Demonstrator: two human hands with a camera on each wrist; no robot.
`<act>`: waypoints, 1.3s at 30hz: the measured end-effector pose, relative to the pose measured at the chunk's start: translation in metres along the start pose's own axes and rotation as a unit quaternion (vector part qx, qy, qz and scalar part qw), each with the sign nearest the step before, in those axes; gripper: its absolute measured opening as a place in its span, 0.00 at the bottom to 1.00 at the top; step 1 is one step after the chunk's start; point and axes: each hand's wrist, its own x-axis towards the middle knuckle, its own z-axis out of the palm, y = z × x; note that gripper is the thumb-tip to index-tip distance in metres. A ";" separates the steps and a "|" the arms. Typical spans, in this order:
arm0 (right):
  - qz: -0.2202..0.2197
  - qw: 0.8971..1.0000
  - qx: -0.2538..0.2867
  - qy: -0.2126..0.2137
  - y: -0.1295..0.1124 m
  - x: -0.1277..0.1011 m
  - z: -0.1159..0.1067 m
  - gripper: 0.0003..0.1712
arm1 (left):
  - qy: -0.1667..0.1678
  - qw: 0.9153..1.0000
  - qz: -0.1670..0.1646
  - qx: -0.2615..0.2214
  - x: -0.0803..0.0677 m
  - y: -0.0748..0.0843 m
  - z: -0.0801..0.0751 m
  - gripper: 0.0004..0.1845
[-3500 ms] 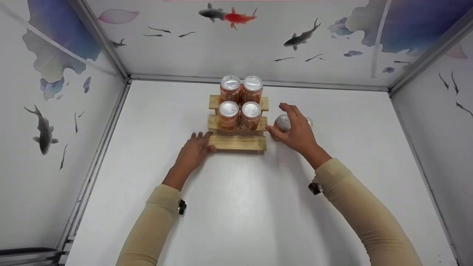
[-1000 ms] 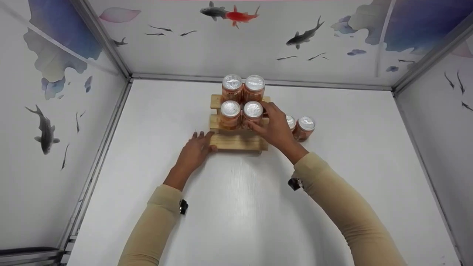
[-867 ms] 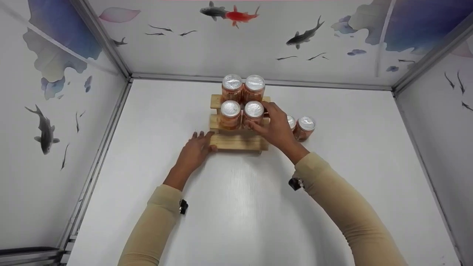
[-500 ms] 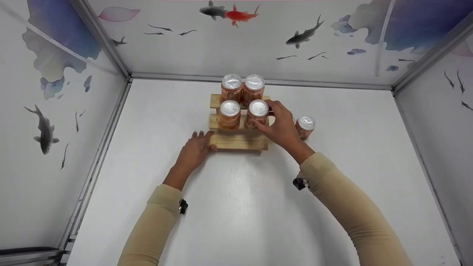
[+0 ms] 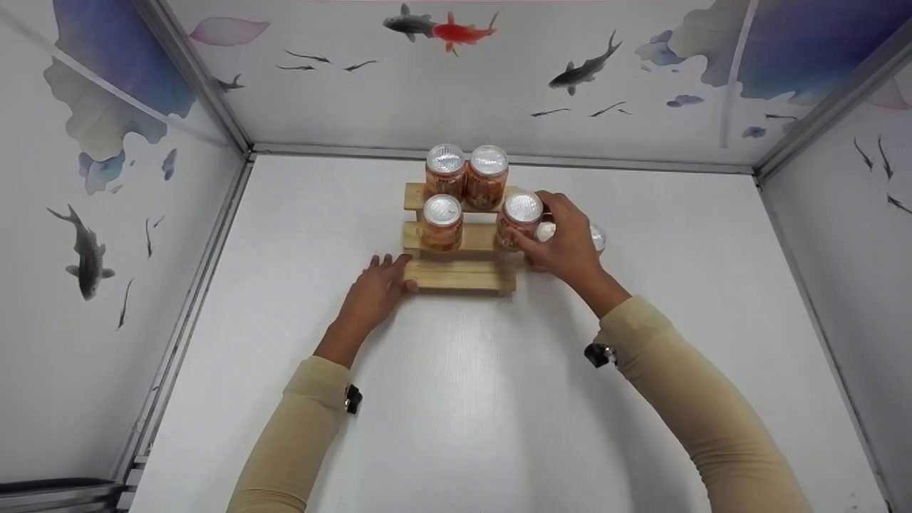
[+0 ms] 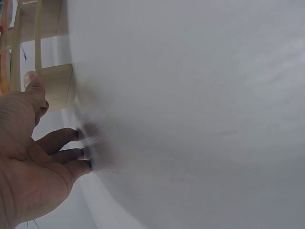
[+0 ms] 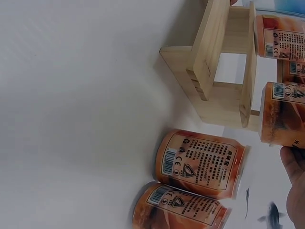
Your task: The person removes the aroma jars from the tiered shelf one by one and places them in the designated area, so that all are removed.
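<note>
My right hand grips an orange-labelled can with a silver top, thumb on the near side and fingers behind. This can overlaps the right end of the middle step of a three-step wooden rack; in the right wrist view it is beyond the rack's end, above two cans on the table. At the rack's left end, my left hand pinches the lowest step between thumb and index finger, its other fingertips down on the table. One can stands on the middle step, left side.
Two more cans, one left and one right, stand on the top step. A pair of similar cans stands on the white table right of the rack, partly behind my right hand. Fish-patterned panels enclose the table.
My right hand has moved from the cans on the table to the middle step's right can, taken hold of it and shifted it rightward. My left hand has stayed at the rack.
</note>
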 end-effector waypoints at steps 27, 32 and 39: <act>0.028 0.998 -0.037 0.035 0.031 -0.012 -0.046 0.38 | -0.004 1.000 0.003 -0.001 -0.002 0.001 -0.001 0.38; 0.038 0.997 -0.045 0.039 0.037 -0.013 -0.052 0.38 | -0.003 1.000 0.003 0.001 -0.003 0.001 -0.002 0.38; 0.045 0.996 -0.055 0.052 0.041 -0.014 -0.063 0.36 | -0.004 1.000 0.005 -0.008 -0.002 -0.001 -0.001 0.39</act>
